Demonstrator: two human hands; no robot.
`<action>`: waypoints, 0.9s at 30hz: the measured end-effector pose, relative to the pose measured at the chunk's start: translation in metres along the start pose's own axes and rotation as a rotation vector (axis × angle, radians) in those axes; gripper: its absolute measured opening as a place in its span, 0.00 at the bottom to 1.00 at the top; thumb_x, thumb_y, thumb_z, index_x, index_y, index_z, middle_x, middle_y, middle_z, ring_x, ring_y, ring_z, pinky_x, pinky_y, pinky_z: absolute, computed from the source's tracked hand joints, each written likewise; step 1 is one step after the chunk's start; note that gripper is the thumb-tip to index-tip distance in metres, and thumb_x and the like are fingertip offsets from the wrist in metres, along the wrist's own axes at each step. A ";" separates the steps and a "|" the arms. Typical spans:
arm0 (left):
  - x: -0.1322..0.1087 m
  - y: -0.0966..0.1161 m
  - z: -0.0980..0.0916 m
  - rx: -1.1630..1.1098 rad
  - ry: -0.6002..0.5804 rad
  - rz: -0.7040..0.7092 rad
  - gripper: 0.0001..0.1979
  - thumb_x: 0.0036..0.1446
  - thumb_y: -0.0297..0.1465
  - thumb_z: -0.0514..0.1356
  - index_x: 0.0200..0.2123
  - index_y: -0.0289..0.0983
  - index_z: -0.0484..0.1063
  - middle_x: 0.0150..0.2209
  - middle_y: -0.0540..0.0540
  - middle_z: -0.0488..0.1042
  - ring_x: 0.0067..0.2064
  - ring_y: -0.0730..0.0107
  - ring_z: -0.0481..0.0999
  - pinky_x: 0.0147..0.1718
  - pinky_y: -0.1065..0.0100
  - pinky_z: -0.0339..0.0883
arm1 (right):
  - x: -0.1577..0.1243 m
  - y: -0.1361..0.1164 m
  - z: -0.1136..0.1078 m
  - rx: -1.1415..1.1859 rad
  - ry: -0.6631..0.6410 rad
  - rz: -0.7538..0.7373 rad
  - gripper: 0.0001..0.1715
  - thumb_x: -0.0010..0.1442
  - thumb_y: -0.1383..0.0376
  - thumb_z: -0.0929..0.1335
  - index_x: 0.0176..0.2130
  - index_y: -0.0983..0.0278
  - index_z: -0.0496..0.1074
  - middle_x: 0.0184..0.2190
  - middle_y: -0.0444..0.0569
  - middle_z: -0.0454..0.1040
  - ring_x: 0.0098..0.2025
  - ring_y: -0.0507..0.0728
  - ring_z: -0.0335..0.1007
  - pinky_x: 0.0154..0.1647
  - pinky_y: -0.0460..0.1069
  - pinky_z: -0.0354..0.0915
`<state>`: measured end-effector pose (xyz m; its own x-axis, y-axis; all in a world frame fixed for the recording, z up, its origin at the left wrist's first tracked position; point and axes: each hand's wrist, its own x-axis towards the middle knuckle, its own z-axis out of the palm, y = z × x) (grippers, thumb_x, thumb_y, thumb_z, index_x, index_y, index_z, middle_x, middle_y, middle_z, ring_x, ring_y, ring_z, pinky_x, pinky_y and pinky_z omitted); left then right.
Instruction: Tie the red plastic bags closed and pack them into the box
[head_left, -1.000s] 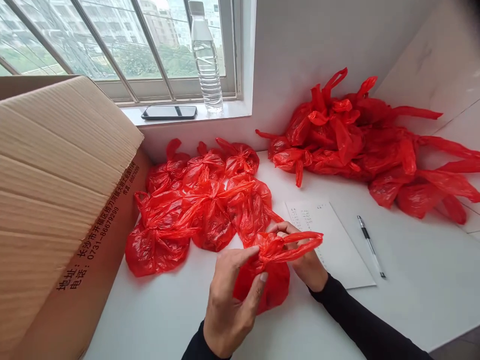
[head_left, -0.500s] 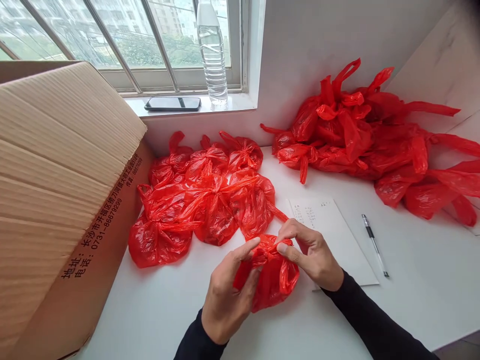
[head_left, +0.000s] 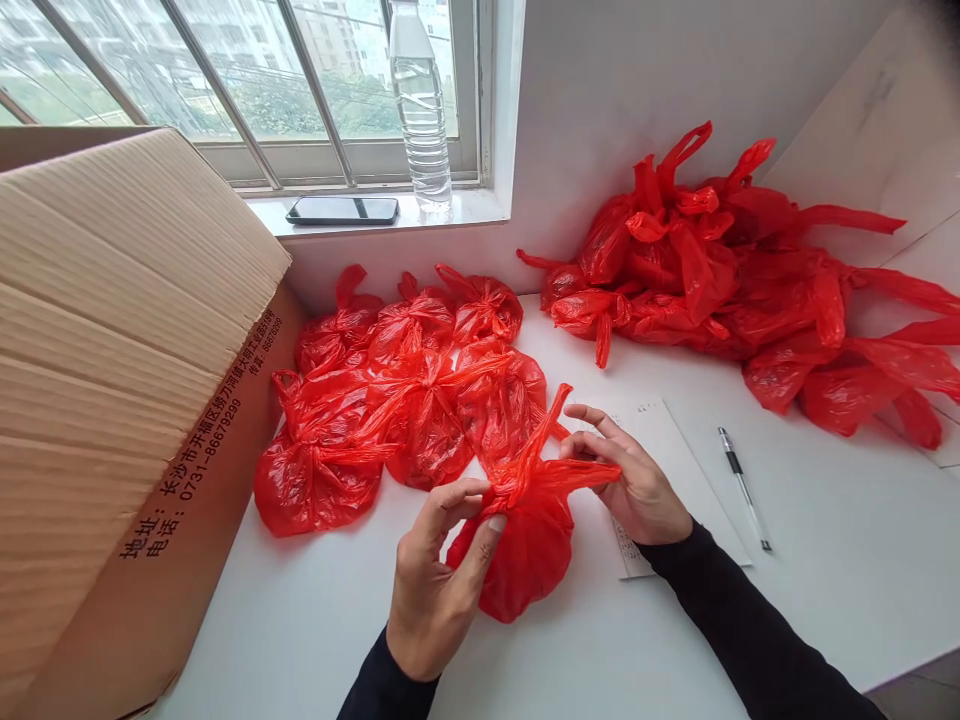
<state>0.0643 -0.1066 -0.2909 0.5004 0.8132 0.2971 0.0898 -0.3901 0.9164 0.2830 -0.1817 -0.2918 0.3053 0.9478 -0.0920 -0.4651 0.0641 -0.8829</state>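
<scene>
Red plastic bag [head_left: 529, 565] at the white table [head_left: 300, 630], before other knotted bags [head_left: 427, 400]. Left hand [head_left: 442, 575] pinches its gathered neck [head_left: 511, 488]; right hand [head_left: 637, 490] half-curls beside 1 strap [head_left: 574, 474], grip unclear. Probably best: a snug pinch at the neck, 2 straps tensioned evenly.

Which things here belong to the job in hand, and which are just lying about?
Likely part of it:
red bag, pinched by the left hand; right hand at a handle
bag cluster behind it
bag pile

Seemingly lying about:
phone
bottle
pen
paper
cardboard box
</scene>
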 end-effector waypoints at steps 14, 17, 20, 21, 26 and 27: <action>0.002 0.001 -0.005 0.058 0.008 0.081 0.06 0.67 0.26 0.57 0.43 0.43 0.70 0.41 0.52 0.74 0.45 0.75 0.75 0.48 0.74 0.67 | -0.010 0.006 0.005 -0.469 -0.175 -0.103 0.11 0.64 0.60 0.72 0.32 0.62 0.70 0.27 0.41 0.66 0.29 0.51 0.56 0.32 0.48 0.56; 0.004 0.001 -0.009 0.021 0.099 0.027 0.03 0.68 0.29 0.57 0.42 0.43 0.69 0.45 0.50 0.73 0.51 0.71 0.72 0.54 0.69 0.64 | -0.009 0.006 -0.001 -0.343 -0.151 -0.101 0.14 0.63 0.58 0.72 0.31 0.62 0.68 0.26 0.41 0.64 0.28 0.51 0.55 0.29 0.48 0.54; 0.008 -0.002 -0.016 -0.062 0.264 -0.076 0.03 0.68 0.34 0.58 0.43 0.43 0.69 0.43 0.50 0.73 0.48 0.70 0.73 0.50 0.70 0.66 | -0.006 0.006 -0.006 -0.241 -0.092 -0.131 0.17 0.63 0.56 0.72 0.30 0.62 0.66 0.25 0.40 0.58 0.27 0.51 0.49 0.28 0.48 0.49; 0.009 -0.003 -0.018 -0.098 0.326 -0.113 0.04 0.67 0.36 0.58 0.43 0.43 0.69 0.43 0.50 0.73 0.46 0.70 0.74 0.47 0.71 0.67 | -0.006 0.006 -0.008 -0.223 -0.064 -0.141 0.18 0.63 0.55 0.72 0.29 0.62 0.64 0.25 0.40 0.56 0.27 0.51 0.48 0.28 0.48 0.48; 0.008 -0.002 -0.023 -0.133 0.296 -0.112 0.08 0.65 0.36 0.60 0.46 0.43 0.70 0.44 0.48 0.73 0.47 0.67 0.74 0.49 0.67 0.66 | -0.008 0.006 -0.006 -0.300 -0.134 -0.090 0.15 0.64 0.52 0.70 0.43 0.59 0.69 0.24 0.38 0.54 0.25 0.50 0.45 0.27 0.48 0.45; 0.006 0.000 -0.023 -0.104 0.234 -0.081 0.10 0.65 0.35 0.59 0.49 0.43 0.70 0.44 0.48 0.73 0.48 0.66 0.73 0.51 0.65 0.66 | -0.009 0.007 -0.004 -0.358 -0.164 -0.079 0.18 0.63 0.51 0.70 0.47 0.59 0.69 0.23 0.37 0.53 0.25 0.50 0.45 0.27 0.48 0.46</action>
<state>0.0474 -0.0914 -0.2831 0.2811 0.9224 0.2649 0.0267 -0.2834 0.9586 0.2808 -0.1914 -0.2989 0.1782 0.9835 0.0321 -0.1176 0.0537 -0.9916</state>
